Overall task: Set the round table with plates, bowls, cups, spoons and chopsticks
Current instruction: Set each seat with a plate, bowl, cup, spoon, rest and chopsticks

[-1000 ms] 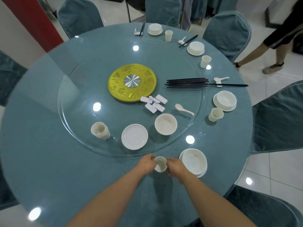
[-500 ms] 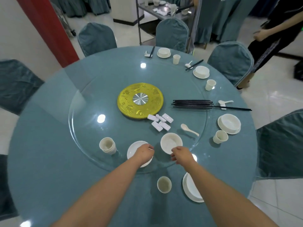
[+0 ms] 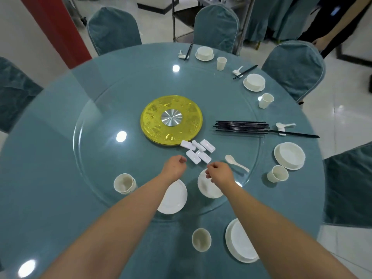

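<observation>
A round counter (image 3: 50, 178) covered in teal cloth fills most of the view, ringed by teal-covered chairs (image 3: 113, 29). On it sits a large glass turntable (image 3: 96, 158) with a yellow disc (image 3: 171, 120) at its middle.

Both forearms reach out over the near edge of the turntable. The left hand (image 3: 174, 167) hangs above the glass with its fingers loosely curled and nothing in it, just beside a cluster of small white chopstick rests (image 3: 198, 151). The right hand (image 3: 220, 174) is over the far rim of a white bowl (image 3: 207, 190) on the turntable, fingers also loosely curled and holding nothing, its fingertips close to the same rests.

A white plate (image 3: 174, 198) lies on the glass beside the bowl, partly under the left forearm. Further left on the glass stands a stack of cups (image 3: 123, 184). A bundle of black chopsticks (image 3: 241, 126) lies on the right side of the turntable, and a lone white spoon (image 3: 236, 163) rests near the right hand.

On the cloth nearest the camera stand a single cup (image 3: 201, 239) and a bowl on a plate (image 3: 239, 241), partly hidden by the right forearm. Round the right and far rim are three more settings, each a bowl on a plate (image 3: 289, 156) with a cup (image 3: 277, 177) near it and a spoon and chopsticks on a rest.

A person's arm (image 3: 340, 23) in dark clothing shows at the top right.
</observation>
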### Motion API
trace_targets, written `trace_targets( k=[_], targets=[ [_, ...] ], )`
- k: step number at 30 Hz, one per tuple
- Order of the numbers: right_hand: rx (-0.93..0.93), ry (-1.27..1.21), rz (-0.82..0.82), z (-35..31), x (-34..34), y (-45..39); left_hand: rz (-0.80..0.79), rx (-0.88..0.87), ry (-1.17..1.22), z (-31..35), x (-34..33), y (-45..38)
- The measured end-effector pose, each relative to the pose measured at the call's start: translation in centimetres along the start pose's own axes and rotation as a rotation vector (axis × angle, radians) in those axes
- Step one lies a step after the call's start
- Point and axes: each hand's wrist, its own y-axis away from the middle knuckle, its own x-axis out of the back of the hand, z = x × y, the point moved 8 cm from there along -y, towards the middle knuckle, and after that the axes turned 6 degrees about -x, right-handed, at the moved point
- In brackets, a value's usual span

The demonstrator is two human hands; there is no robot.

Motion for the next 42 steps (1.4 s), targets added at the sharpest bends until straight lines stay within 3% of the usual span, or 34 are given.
trace_targets(
  k=[8, 16, 22, 27, 35, 42],
  targets=[
    [-0.023, -0.017, 0.043, -0.2, 0.9, -4.9, -0.055, -0.237, -0.321, 2.6, -1.6, -6.0],
    [-0.003, -0.011, 0.067, 0.1, 0.9, -8.4, -0.247, -0.352, -0.655, 2.6, -5.4, -9.7],
    [0.019, -0.040, 0.073, 0.4, 0.9, -8.6, -0.187, -0.399, -0.870, 2.5, -5.7, -9.6],
    [0.008, -0.061, 0.077, 1.2, 1.3, -7.8, -0.143, -0.334, -0.911, 1.5, -5.9, -8.9],
    [0.019, -0.095, 0.139, 1.3, 3.3, -5.5, -0.073, -0.039, -0.674, -1.3, -4.3, -5.8],
    [0.012, -0.129, -0.011, 0.9, 1.3, -1.0, 0.060, -0.097, -0.445, 3.8, -2.2, -0.4]
  ],
)
